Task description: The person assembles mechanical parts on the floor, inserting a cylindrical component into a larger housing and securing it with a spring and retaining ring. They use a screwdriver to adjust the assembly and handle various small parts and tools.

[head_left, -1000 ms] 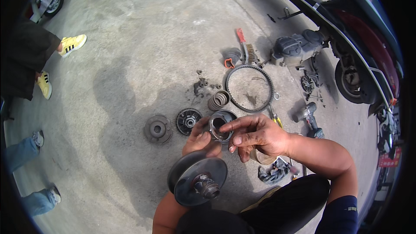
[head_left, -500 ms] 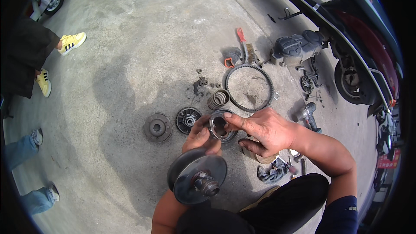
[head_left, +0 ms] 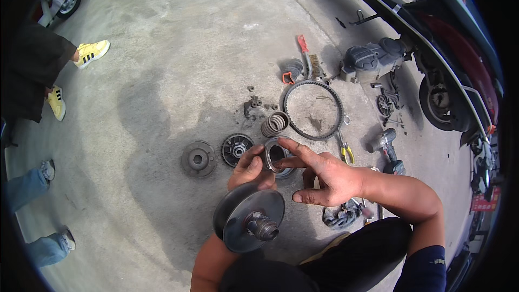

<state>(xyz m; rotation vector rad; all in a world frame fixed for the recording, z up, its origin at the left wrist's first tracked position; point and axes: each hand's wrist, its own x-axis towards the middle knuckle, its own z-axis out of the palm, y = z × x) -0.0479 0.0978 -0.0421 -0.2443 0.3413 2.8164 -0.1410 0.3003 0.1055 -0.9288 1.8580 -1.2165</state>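
My left hand [head_left: 250, 169] pinches a short silver metal ring [head_left: 268, 161] at its left side. My right hand [head_left: 328, 177] reaches in from the right with fingers spread. Its index finger touches the ring's far rim, another fingertip dips into the opening, and the thumb points left, apart from it. Over my left forearm, near my wrist, is a dark pulley [head_left: 238, 221] with two discs and a stubby threaded hub; what supports it is hidden. Just beyond my hands stands a coil spring [head_left: 275, 123], beside a finned round plate [head_left: 236, 148] and a flat clutch disc [head_left: 198, 159].
A toothed drive belt [head_left: 339, 109], yellow-handled pliers [head_left: 347, 153], a red-handled wire brush [head_left: 306, 55] and a cordless power tool [head_left: 388, 151] lie on the concrete. Right of them stands a scooter [head_left: 440, 43] with its engine exposed [head_left: 373, 59]. People's feet [head_left: 93, 53] show at left.
My right hand has shifted a little left and down, its thumb swinging lower and away from the fingers. The pliers have come into sight. My left hand keeps hold of the ring.
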